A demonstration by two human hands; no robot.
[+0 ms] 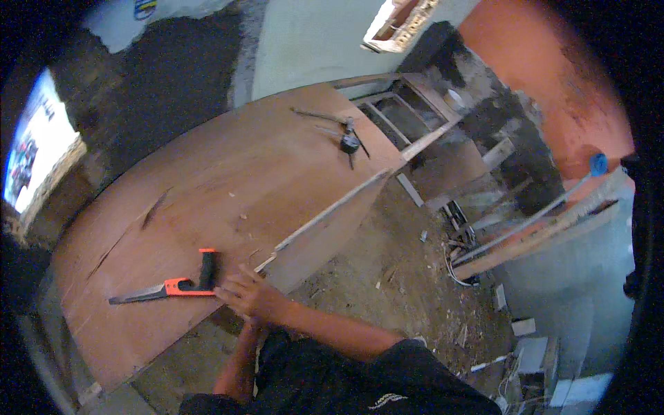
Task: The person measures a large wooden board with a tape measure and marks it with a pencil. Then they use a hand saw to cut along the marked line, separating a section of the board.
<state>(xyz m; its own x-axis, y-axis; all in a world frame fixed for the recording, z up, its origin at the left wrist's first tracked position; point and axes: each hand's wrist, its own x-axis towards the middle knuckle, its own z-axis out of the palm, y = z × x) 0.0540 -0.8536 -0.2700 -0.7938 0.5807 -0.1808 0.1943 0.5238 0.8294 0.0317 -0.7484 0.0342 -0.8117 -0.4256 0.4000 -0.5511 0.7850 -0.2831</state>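
Observation:
A broad brown plywood sheet [207, 187] lies in front of me like a tabletop. My right hand [254, 296] is at its near edge, fingers stretched out and apart, and I see nothing held in it. Close beyond the fingertips, a pale splintered strip of wood [265, 263] sticks out at the sheet's broken corner. My left hand [254, 322] is mostly hidden beneath the right one, so its fingers do not show. Just left of the right hand, a handsaw [173, 287] with an orange and black handle rests flat on the plywood, its blade pointing left.
Toward the far end lie a hammer-like tool [346, 126] and a small black bundle [349, 143]. Beyond them is an open wooden frame [398, 114]. Wood scraps and debris litter the floor [387, 290]. At right, a long plank [539, 235] leans near a blue-headed pole [599, 164].

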